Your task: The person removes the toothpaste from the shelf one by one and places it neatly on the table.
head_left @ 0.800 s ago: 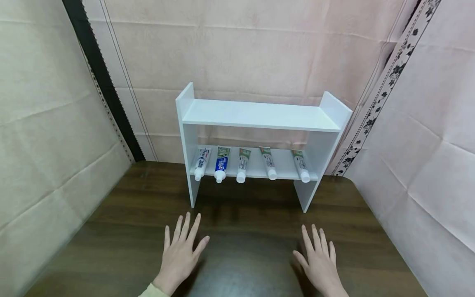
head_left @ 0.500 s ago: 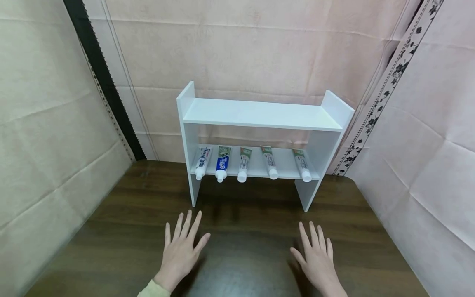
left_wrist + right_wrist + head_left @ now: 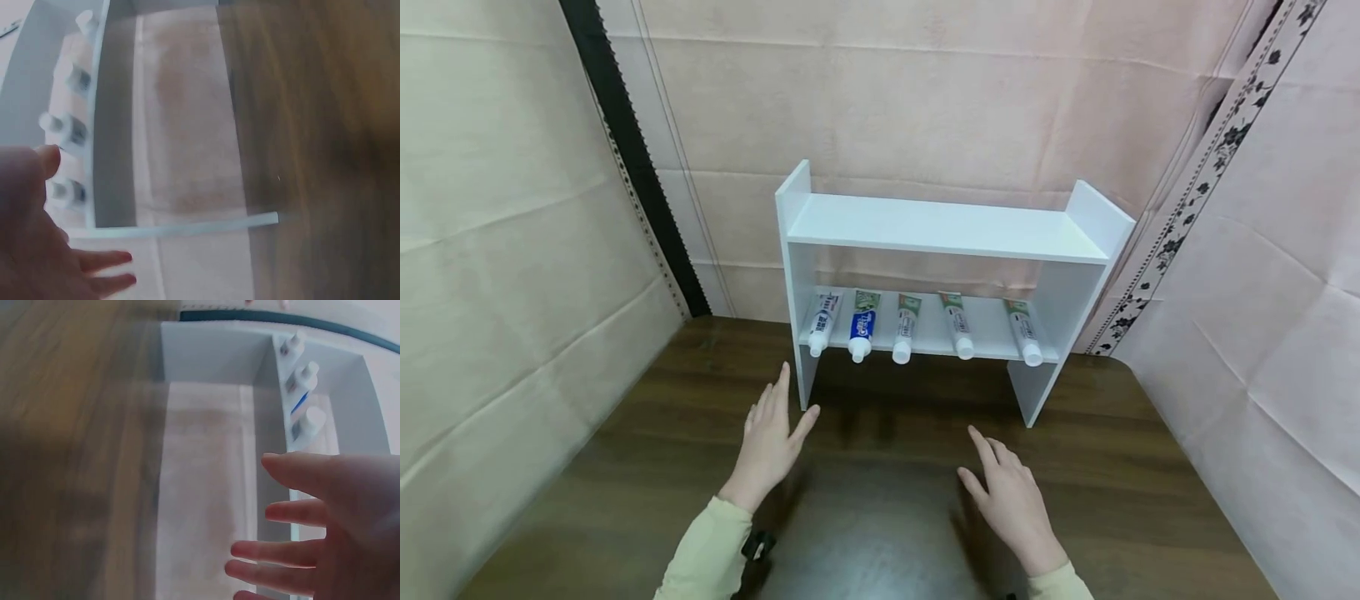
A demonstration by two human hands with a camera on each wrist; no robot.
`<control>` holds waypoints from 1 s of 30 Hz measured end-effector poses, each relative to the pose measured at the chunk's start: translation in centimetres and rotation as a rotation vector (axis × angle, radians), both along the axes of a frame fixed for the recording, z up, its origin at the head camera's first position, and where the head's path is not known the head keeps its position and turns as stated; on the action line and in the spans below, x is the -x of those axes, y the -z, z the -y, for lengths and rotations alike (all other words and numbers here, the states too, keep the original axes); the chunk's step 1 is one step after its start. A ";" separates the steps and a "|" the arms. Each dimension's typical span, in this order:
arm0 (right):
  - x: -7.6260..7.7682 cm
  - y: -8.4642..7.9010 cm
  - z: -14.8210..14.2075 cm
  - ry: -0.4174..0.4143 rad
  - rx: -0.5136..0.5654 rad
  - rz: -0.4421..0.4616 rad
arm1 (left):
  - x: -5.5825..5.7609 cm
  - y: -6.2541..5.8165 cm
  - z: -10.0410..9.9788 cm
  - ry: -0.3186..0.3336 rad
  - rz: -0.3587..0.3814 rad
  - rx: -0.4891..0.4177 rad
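Several toothpaste tubes lie in a row on the lower board of a white two-tier shelf (image 3: 947, 227), caps toward me. Leftmost is a white tube (image 3: 824, 323), then a blue and green one (image 3: 863, 325). Three white tubes with green ends follow: one in the middle (image 3: 906, 327), another (image 3: 957, 325) beside it, the last (image 3: 1024, 332) at the right. My left hand (image 3: 767, 446) is raised in front of the shelf's left leg, fingers straight and thumb spread, holding nothing. In front of the right half, my right hand (image 3: 1011, 504) reaches forward with extended fingers, also holding nothing.
The shelf stands at the back of a dark wooden table (image 3: 625, 483). Behind it hangs a pale cloth (image 3: 925, 108), with more cloth walls at left and right. A small black object (image 3: 758, 546) shows at the left wrist.
Both hands have moved forward toward the shelf, the left one up to its left leg and the right one inward. The head view has shifted slightly, so the shelf appears farther right.
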State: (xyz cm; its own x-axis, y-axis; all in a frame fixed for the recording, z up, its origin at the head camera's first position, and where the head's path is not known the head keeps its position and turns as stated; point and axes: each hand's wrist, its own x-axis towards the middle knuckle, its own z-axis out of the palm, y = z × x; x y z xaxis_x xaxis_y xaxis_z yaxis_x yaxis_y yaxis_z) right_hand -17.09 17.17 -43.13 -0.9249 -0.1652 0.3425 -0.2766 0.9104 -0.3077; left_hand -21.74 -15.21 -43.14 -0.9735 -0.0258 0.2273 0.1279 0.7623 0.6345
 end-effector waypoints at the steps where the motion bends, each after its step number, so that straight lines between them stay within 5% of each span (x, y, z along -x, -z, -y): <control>1: 0.1 -0.2 0.5 -0.009 0.004 0.002 | 0.6 -0.1 0.2 0.011 0.007 -0.026; 9: 0.4 -2.0 3.9 -0.107 0.032 -0.006 | 4.9 -0.7 1.2 0.056 -0.024 -0.268; 15: 1.0 -3.4 6.6 -0.206 0.045 0.005 | 7.1 -2.3 1.2 0.075 -0.130 -0.494; 23: 2.3 -4.9 10.6 -0.345 0.061 0.012 | 10.2 -2.8 0.8 0.090 -0.243 -0.497; 30: 4.3 -5.2 13.7 -0.403 0.107 0.062 | 10.5 -1.9 0.7 0.051 -0.223 -0.475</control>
State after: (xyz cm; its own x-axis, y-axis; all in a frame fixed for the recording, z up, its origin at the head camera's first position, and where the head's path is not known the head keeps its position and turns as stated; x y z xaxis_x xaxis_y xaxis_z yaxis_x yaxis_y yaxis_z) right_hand -21.38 3.50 -37.97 -0.8128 -0.4848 0.3231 -0.5822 0.6950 -0.4220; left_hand -32.23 -15.93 -41.20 -0.9056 -0.1301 0.4037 0.3286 0.3863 0.8618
